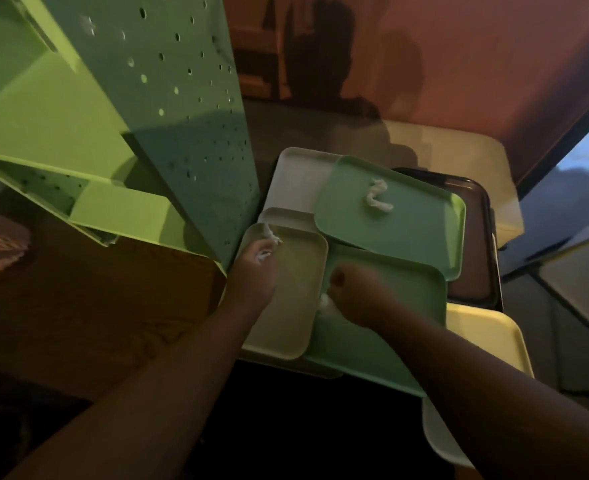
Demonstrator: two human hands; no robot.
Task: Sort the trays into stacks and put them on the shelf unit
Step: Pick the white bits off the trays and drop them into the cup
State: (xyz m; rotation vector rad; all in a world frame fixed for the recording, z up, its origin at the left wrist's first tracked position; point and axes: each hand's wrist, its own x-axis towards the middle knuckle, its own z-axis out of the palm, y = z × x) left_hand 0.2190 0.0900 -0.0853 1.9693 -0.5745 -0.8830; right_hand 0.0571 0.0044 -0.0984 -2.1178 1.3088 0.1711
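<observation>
While dim light leaves much of the scene dark, a jumble of trays shows on the floor just right of the green shelf unit [168, 109], whose perforated side panel rises at the left. The left hand [253, 271] rests over the far left corner of a small cream tray [293, 299], its fingers curled around a scrap of white crumpled paper [268, 242] that pokes out beyond the knuckles. The right hand [355, 292] sits closed in a loose fist at the seam between that cream tray and a green tray [390, 341] lying to its right; a bit of white shows beneath the fist, though whether it is pinched I cannot tell. A second green tray [417, 230] lies farther off, tilted across the pile and overlapping the near one, with another twist of white paper [377, 199] lying loose on it. A white tray [293, 181] lies beneath it at the far left, and another small cream tray [286, 216] peeks out just beyond the one under the left hand. A dark tray [476, 265] sits under the green ones at the right, a yellow tray [487, 337] lies near right, and a pale tray [438, 434] shows beneath the right forearm.
</observation>
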